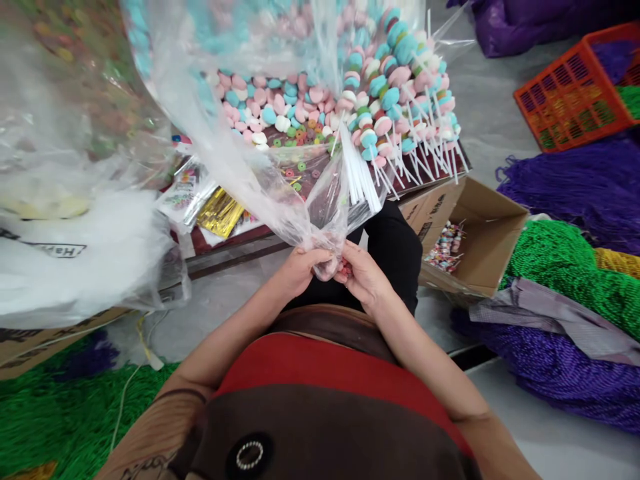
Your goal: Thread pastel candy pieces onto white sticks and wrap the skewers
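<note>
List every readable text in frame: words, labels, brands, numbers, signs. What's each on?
"Ha", start of a boxed word, rest unclear: white bag at left; dark mark beside it unreadable.
Unreadable, blurred: printing on the flap of the open cardboard box.
Unreadable, partly covered: large dark lettering on the cardboard below the white bag.
Unreadable, too small: printed packets on the table.
No numbers or signs legible.

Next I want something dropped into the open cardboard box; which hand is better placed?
Right, probably. The right hand is nearer the cardboard box, which stands on that side; the left hand has farther to reach. Both are at the clear plastic, though, so the right may need freeing first.
</note>
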Motion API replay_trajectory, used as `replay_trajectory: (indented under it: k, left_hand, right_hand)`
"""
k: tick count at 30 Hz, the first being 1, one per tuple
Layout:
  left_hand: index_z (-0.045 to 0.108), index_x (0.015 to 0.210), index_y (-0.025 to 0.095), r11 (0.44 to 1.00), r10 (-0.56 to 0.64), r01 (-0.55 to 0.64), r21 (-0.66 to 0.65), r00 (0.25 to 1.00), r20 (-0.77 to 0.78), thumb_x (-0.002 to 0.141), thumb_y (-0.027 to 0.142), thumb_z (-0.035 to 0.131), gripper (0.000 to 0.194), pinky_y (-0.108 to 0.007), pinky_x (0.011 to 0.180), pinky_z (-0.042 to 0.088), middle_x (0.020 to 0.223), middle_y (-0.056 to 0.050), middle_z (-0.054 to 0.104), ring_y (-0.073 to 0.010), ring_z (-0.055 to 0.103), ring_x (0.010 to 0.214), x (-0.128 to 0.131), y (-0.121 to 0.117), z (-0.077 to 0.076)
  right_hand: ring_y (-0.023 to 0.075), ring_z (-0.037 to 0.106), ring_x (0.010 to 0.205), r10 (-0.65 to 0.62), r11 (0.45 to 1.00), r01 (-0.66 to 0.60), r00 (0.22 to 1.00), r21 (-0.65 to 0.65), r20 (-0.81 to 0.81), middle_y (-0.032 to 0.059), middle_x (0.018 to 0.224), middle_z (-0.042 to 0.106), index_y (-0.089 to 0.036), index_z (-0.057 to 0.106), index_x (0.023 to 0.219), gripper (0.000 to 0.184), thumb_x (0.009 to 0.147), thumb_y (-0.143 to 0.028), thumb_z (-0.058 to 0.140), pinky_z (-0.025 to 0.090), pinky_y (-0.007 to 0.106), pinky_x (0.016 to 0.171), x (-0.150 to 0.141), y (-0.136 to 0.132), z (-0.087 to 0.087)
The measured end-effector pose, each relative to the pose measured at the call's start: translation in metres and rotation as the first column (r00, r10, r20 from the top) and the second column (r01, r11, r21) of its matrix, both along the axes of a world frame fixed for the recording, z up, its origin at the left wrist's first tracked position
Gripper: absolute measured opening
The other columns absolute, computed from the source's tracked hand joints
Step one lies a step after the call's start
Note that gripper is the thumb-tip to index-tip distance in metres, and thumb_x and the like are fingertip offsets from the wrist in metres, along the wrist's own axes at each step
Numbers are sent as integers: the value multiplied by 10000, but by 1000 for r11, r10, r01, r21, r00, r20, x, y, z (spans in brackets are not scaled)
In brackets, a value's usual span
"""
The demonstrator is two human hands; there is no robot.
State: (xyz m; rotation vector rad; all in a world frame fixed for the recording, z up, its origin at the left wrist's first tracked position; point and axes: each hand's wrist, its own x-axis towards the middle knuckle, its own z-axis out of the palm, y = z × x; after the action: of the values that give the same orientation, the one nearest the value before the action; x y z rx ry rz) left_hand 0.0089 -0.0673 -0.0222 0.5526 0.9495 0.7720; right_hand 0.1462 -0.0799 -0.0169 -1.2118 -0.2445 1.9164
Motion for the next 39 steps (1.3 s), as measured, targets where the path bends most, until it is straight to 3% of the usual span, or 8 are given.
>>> replay_trajectory:
  k: [10, 16, 21, 25, 28, 33, 36, 39]
  left_hand:
    - [627, 628, 181, 999, -27, 27, 28, 1000, -12, 625, 332, 706, 170, -263, 494, 347, 516, 20, 571, -102, 470, 478, -1, 1, -6]
    - [657, 718, 200, 981, 37, 44, 190, 915, -402, 771, 389, 694, 200, -272, 664, 457, 663, 10, 647, -138, 573, 640, -46, -9, -18]
    - [789, 808, 223, 811, -314, 579, 79, 546, -777, 828, 487, 740, 269, -270, 602, 391, 635, 3, 696, -165, 599, 589, -90, -28, 31]
    - [834, 935, 280, 677, -273, 648, 348, 661, -699, 932, 402, 671, 204, -278, 707, 484, 828, -24, 791, -189, 692, 737, -72, -16, 86]
    - [821, 921, 253, 627, -49, 535, 565, 752, -658, 907, 294, 698, 130, -327, 928, 506, 992, -68, 778, -240, 706, 967, -34, 21, 91]
    - [773, 903, 175, 543, 193, 696, 470, 442, -876, 941, 151, 590, 188, -361, 896, 475, 929, -82, 651, -243, 665, 934, 13, 90, 47]
    - [761, 943, 150, 484, 204, 834, 264, 185, -961, 966, 202, 585, 185, -364, 810, 466, 1004, -111, 665, -265, 679, 912, 19, 104, 31]
    - [748, 1009, 154, 448, 235, 877, 176, 75, -969, 997, 252, 554, 217, -362, 777, 466, 1070, -129, 676, -291, 690, 959, 17, 103, 28]
  right_hand:
    - [24, 287, 437, -86, 995, 88, 996, 39, -27, -104, 497, 416, -197, 560, 671, 305, 686, -229, 864, 251, 122, 375, -2, 3, -7]
    - [13, 340, 486, -196, 978, 209, 944, 19, -265, -68, 706, 535, -202, 521, 766, 312, 736, -156, 829, 285, 68, 372, 25, 3, 3]
    - [20, 364, 490, -226, 969, 248, 894, 9, -387, -61, 736, 545, -212, 520, 804, 260, 751, -100, 749, 310, 53, 356, 34, 3, 8]
    - [23, 366, 488, -220, 964, 262, 877, 40, -426, -61, 730, 541, -214, 526, 820, 237, 758, -107, 727, 311, 53, 343, 33, 3, 9]
    - [20, 393, 499, -224, 957, 282, 873, 73, -433, -58, 746, 556, -217, 525, 828, 246, 758, -132, 745, 306, 49, 350, 34, 2, 7]
    - [33, 538, 560, -259, 948, 308, 891, 77, -372, -43, 788, 659, -219, 571, 838, 201, 780, -227, 764, 420, 78, 428, 38, 4, 3]
    - [80, 676, 664, -316, 936, 350, 886, 43, -340, -18, 840, 744, -213, 645, 897, 133, 806, -255, 732, 551, 141, 531, 41, 9, 3]
    - [134, 745, 741, -352, 925, 379, 866, 6, -356, 15, 856, 783, -198, 686, 930, 151, 843, -320, 707, 620, 209, 602, 41, 14, 6]
